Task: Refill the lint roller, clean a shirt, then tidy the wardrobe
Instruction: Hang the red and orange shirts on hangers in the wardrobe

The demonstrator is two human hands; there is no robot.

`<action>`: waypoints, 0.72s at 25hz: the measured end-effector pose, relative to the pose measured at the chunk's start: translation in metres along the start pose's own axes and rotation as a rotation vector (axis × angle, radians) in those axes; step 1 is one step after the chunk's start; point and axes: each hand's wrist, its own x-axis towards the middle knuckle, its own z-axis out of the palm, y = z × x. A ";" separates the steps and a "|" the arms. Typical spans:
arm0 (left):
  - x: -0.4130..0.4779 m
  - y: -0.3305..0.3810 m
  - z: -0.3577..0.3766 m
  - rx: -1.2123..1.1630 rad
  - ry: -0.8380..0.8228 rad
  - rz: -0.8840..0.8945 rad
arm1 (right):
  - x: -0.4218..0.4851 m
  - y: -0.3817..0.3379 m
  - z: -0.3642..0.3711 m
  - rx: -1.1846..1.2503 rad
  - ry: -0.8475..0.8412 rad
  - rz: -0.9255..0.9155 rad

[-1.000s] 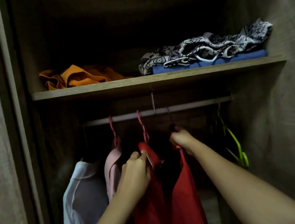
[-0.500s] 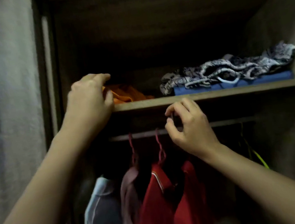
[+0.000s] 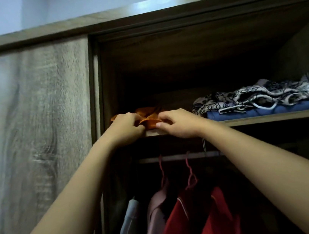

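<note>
Moved since earlier: both hands up from the hanger rail (image 3: 175, 157) to the shelf (image 3: 269, 118); right hand across to join the left on the orange garment (image 3: 150, 120).
Left hand (image 3: 125, 128): closed in a pinch on the left part of the orange garment.
Right hand (image 3: 178, 123): thumb and fingers pinching its front fold, just above the shelf edge.
Place of garment: at the left end of the shelf, well apart from the patterned cloth (image 3: 261, 93) and the folded blue fabric (image 3: 287, 107).
Risk: probably sliding off the edge onto the red shirts (image 3: 184, 221) below the shelf, if pulled unevenly; sleeves maybe dragging out loose.
Look: crumpled, not folded, bright orange, back part lost in shadow.
</note>
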 end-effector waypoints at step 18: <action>-0.152 0.123 -0.091 -0.337 0.136 0.299 | -0.151 -0.109 -0.077 0.918 0.373 0.028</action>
